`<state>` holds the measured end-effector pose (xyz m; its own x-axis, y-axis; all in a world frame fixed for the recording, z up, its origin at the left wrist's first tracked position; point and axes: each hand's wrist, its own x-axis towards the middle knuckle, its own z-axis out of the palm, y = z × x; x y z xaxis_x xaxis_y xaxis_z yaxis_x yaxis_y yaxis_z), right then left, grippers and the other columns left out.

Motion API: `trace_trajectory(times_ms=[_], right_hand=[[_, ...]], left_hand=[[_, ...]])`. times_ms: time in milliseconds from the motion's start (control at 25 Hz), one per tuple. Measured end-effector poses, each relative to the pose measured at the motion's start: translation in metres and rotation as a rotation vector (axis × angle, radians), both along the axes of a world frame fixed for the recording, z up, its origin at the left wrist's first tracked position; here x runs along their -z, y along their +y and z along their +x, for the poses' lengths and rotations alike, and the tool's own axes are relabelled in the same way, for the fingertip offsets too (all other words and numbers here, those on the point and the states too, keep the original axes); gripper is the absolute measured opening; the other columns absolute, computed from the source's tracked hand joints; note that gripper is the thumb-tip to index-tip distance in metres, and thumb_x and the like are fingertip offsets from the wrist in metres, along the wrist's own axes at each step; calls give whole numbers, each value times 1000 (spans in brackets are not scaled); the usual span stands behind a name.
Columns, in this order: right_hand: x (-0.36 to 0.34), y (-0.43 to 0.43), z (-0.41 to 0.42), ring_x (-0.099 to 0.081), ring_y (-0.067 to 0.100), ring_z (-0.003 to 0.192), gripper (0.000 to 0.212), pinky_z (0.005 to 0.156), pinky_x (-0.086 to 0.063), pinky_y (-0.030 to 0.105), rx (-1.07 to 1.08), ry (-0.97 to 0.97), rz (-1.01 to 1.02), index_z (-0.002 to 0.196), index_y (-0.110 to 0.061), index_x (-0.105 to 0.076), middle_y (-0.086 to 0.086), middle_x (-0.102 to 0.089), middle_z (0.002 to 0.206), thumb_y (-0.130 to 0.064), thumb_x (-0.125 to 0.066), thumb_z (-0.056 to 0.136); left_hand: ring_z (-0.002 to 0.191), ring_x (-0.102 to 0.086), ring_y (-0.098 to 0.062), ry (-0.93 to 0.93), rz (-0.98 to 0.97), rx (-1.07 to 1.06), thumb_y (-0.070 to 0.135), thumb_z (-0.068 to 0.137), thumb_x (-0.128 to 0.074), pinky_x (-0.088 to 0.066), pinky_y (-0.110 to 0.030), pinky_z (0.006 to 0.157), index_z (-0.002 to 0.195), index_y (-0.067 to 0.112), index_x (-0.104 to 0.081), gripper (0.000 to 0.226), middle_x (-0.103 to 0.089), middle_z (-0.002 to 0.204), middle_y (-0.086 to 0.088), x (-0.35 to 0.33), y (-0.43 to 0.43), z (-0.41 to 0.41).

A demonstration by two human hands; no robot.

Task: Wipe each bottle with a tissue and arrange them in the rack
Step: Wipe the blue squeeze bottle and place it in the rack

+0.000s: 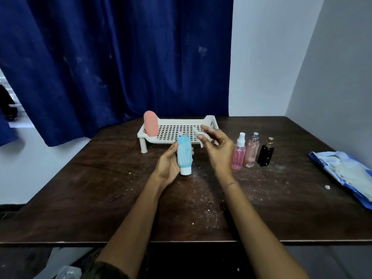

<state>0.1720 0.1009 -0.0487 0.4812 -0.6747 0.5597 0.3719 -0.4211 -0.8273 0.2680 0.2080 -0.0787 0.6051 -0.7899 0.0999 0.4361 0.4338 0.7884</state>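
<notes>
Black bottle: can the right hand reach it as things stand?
Probably yes. The black bottle ends the row; the right hand, pinching a tissue, could pass in front of the two pink bottles.

The left hand (169,166) grips a blue bottle (184,156), white cap down, above the dark surface (100,188); the right hand (218,150), just beside it, pinches a small tissue scrap (198,134) in front of the white rack (210,119); a pink bottle (151,123) stands upright at the rack's left end; three spray bottles (251,154) stand in a row to the right.
</notes>
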Motion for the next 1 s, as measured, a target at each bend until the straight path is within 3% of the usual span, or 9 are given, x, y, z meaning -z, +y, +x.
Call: trace_trajectory(times_ms=[160,360,480,600,760,920,1000], right_hand=[[11,5,5,-54,-8,93,27,80,-45,10,70,43,-158,104,-13,-69,-9,-61,95,-7,-71,78],[16,9,9,-55,5,99,25,89,-50,25,38,59,-308,107,-9,-68,0,-59,100,-5,-67,82],[18,11,6,-56,12,100,24,90,-48,25,60,62,-448,107,-11,-68,0,-60,101,-6,-65,83],[16,5,4,-54,10,98,23,89,-46,18,94,72,-481,106,-10,-68,-2,-58,100,-4,-64,84],[14,-2,2,-54,8,93,23,87,-49,22,120,143,-440,108,-5,-67,3,-57,97,-4,-63,86],[12,7,-4,-51,14,101,25,91,-43,19,81,126,-686,110,-6,-67,8,-54,101,-8,-55,88],[11,5,-3,-51,16,100,24,91,-42,18,120,142,-706,109,-5,-67,8,-54,100,-5,-56,88]], left_hand=[[92,-61,-20,-10,-19,55,27,86,-43,-48,-35,84,128,11,-49,46,-62,109,-11,1,-2,-3],[92,-61,-17,-31,-43,64,23,83,-43,-44,-33,92,116,9,-56,38,-65,102,-8,3,-5,-5],[96,-58,-18,-54,-44,57,21,83,-43,-41,-35,95,110,9,-58,33,-64,101,-8,4,-4,-6],[100,-57,-18,-81,-39,52,20,83,-44,-39,-35,98,115,9,-56,36,-62,108,-9,3,-5,-6],[102,-57,-17,-128,8,45,20,82,-45,-41,-33,95,121,10,-54,41,-61,114,-8,4,-6,-8],[106,-56,-16,-186,-1,42,17,86,-44,-38,-34,100,118,10,-56,36,-61,115,-7,4,-5,-8],[111,-54,-17,-207,9,46,15,89,-45,-38,-34,101,124,8,-53,37,-59,119,-8,5,-6,-7]])
